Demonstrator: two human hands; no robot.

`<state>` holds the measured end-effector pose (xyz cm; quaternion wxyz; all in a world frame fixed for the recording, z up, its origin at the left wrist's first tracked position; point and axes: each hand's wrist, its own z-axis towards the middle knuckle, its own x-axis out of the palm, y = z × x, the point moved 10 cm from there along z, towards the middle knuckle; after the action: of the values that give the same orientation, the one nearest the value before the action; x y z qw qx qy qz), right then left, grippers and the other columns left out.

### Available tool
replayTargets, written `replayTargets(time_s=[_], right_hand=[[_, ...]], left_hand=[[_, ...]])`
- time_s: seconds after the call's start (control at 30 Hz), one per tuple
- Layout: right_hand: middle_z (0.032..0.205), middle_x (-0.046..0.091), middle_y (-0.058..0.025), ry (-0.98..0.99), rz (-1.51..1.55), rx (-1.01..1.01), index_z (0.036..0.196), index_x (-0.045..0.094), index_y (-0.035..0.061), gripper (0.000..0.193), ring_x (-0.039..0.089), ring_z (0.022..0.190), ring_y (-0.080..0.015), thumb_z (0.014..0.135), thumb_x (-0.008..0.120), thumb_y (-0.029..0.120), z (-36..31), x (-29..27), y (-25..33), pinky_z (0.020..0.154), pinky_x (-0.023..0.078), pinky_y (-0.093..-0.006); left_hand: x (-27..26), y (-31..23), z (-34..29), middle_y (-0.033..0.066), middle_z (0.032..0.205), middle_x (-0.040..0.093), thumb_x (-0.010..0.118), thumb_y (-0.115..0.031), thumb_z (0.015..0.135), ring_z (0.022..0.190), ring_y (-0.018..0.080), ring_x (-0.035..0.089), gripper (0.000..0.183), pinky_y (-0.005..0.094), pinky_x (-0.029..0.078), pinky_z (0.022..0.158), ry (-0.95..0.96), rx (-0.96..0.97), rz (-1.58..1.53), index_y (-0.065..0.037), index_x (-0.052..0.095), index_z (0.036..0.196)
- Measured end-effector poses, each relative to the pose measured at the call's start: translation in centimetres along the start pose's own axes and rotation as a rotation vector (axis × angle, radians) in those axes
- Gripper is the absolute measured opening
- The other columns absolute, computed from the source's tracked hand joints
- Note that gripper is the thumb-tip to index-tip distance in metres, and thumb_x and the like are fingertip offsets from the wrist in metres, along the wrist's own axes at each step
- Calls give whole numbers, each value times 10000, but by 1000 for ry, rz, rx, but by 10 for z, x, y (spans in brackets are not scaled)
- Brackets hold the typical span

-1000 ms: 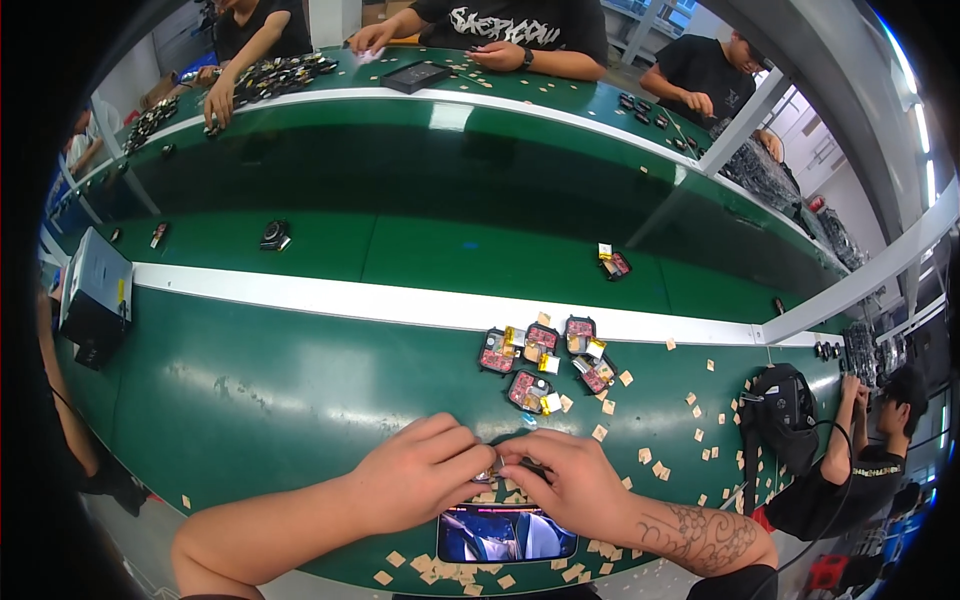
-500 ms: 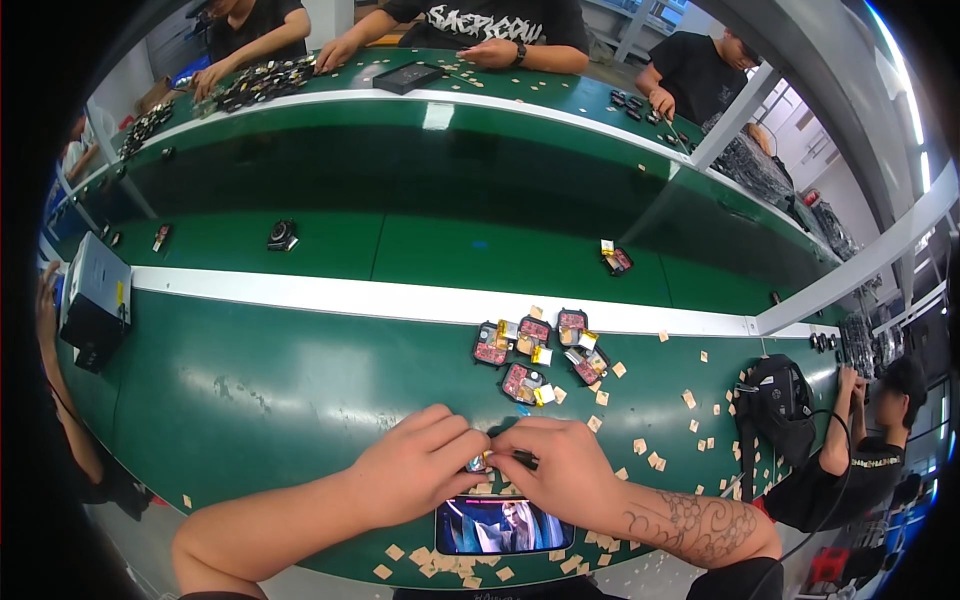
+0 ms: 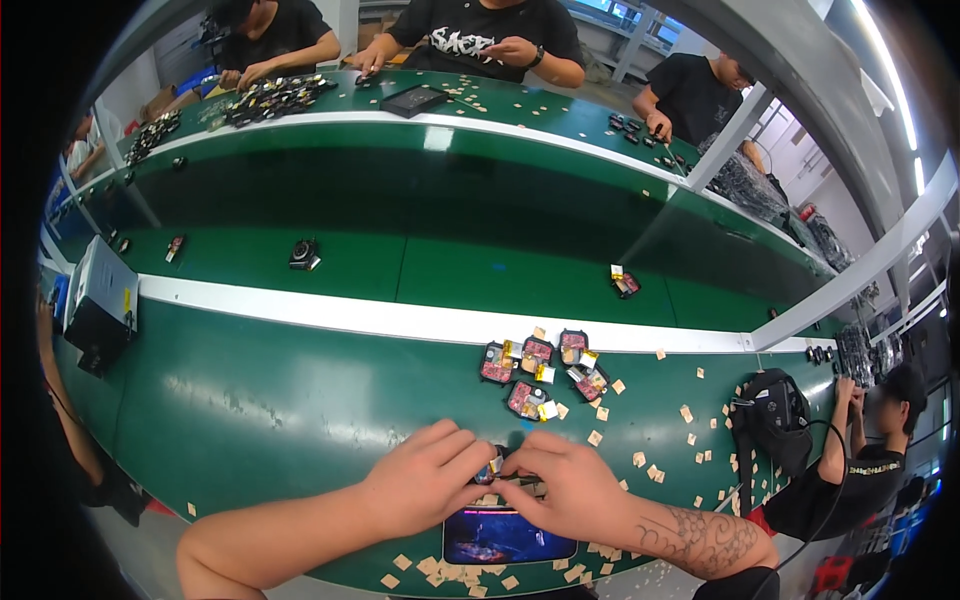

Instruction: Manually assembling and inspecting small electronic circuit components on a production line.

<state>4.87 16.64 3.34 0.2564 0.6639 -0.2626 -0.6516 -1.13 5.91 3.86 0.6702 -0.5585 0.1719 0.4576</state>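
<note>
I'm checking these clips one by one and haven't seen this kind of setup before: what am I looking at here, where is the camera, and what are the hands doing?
There is no machine: the view comes from a wide fisheye camera on a person's head, looking down, so straight edges bend. The two bare forearms from the lower edge are that person's own. The left hand and right hand meet over one small dark part, pinched between the fingertips. Just below them lies a phone with a lit screen. On the green work surface sit a cluster of small black-and-red modules and many scattered tan paper scraps. Other people work along the far green bench and at the right.
</note>
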Motion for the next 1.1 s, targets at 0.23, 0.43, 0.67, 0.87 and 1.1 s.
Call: replayTargets(time_s=[0.23, 0.43, 0.67, 0.87, 1.1], right_hand=[[937, 641, -115, 20, 68, -40, 1004, 709, 46, 129, 712, 796, -281, 930, 751, 142, 7, 11, -6, 622, 586, -389], [962, 524, -56, -157, -616, -506, 1090, 639, 60, 277, 659, 736, -172, 837, 704, 154, -17, -15, 31, 556, 574, -308], [941, 635, -44, -544, -465, -217, 1066, 713, 96, 222, 687, 706, -237, 868, 806, 130, -35, -130, -49, 611, 583, -353], [986, 645, -96, -572, -321, 71, 1101, 714, 70, 190, 707, 787, -309, 931, 773, 129, -45, -159, -141, 688, 580, -415], [1030, 646, -124, -591, -95, 204, 1133, 701, 40, 154, 717, 921, -324, 984, 700, 79, -47, -169, -183, 801, 583, -425]], left_hand=[[-3, -14, 1, 110, 985, 655, 898, -171, 790, 869, 334, 622, 440, 429, 542, 762, -26, 67, 75, -46, 659, 1139], [-10, -15, 24, 123, 981, 629, 889, -159, 805, 908, 346, 621, 424, 436, 540, 795, -24, -64, -47, -35, 646, 1130], [-14, 15, 160, 117, 967, 653, 868, -115, 811, 955, 350, 656, 245, 455, 543, 826, -141, 88, 136, -67, 674, 953], [30, 109, 277, 114, 1005, 655, 876, -199, 827, 1044, 350, 646, 296, 472, 533, 881, -126, -51, 153, -79, 649, 974], [81, 38, 325, 143, 1340, 657, 912, -203, 796, 1367, 368, 539, 703, 490, 442, 1136, 73, 187, 254, -127, 588, 1415]])
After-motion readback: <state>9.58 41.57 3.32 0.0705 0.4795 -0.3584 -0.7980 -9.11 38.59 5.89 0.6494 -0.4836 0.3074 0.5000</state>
